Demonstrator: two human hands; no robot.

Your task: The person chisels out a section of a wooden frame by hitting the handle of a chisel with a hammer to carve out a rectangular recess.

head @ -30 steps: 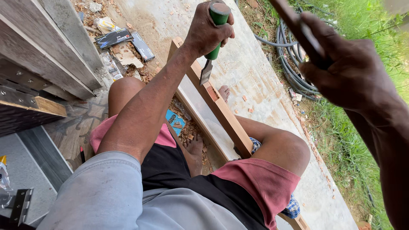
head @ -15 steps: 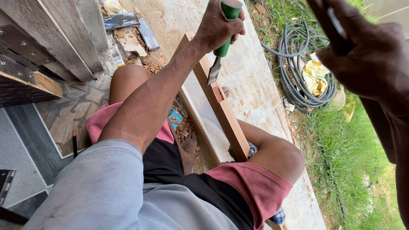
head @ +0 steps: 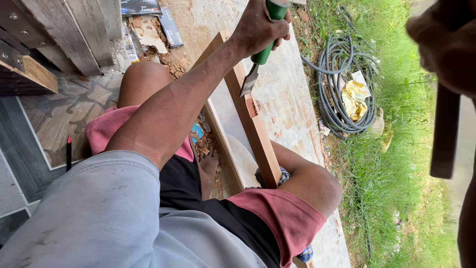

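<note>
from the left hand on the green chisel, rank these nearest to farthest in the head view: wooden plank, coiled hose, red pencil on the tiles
1. wooden plank: just below the left hand, under the chisel blade.
2. coiled hose: off to the right, on the grass edge.
3. red pencil: far lower left, on the tiled floor.

The chisel at the top of the frame has a glossy green plastic handle and a dull grey metal blade. It rests on a smooth reddish wooden plank running down the middle. Rough concrete lies beneath it, littered with wood chips. At the upper right a matt grey rubber hose sits coiled beside crumpled yellow paper. Weathered grey boards fill the upper left. The shorts are soft pink cloth.
</note>
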